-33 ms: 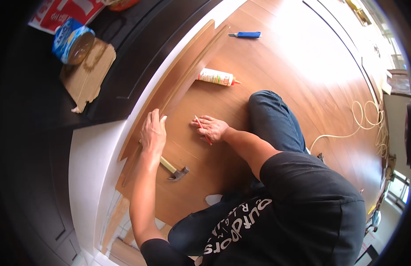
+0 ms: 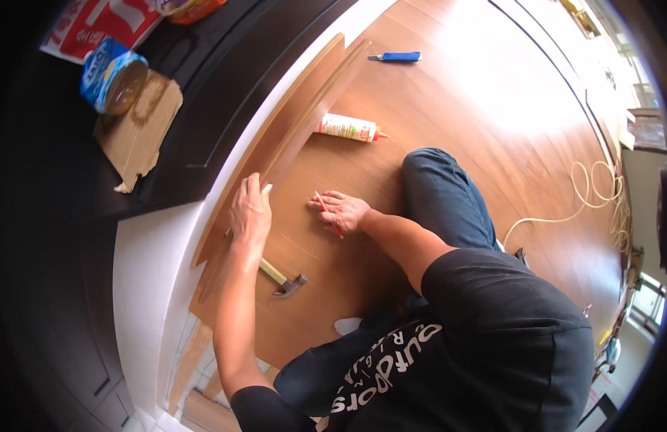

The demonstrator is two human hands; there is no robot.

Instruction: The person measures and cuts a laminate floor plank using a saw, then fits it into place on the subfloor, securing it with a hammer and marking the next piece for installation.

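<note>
My left hand [image 2: 251, 212] grips a long wooden plank [image 2: 319, 101] lying along the white edge at the left, fingers over it and thumb raised. My right hand [image 2: 341, 212] rests on the wood floor with a red pencil [image 2: 328, 212] between its fingers. Below my left fingers lies a hammer [image 2: 289, 284] with a pale handle, partly hidden by my left arm. A white glue bottle [image 2: 344, 127] with an orange nozzle lies beside the boards. Farther up is a blue-handled utility knife [image 2: 398, 56].
A dark cabinet surface [image 2: 52, 180] on the left bears a torn cardboard piece [image 2: 146, 137], a blue package [image 2: 99, 75] and a red bag [image 2: 96, 21]. My bent leg [image 2: 441, 194] is at right, near a coiled cream cord [image 2: 585, 187]. A white panel [image 2: 150, 288] borders the floor.
My left hand is very slightly higher on the plank. The view has shifted a little, with the items on the dark surface appearing lower and farther left.
</note>
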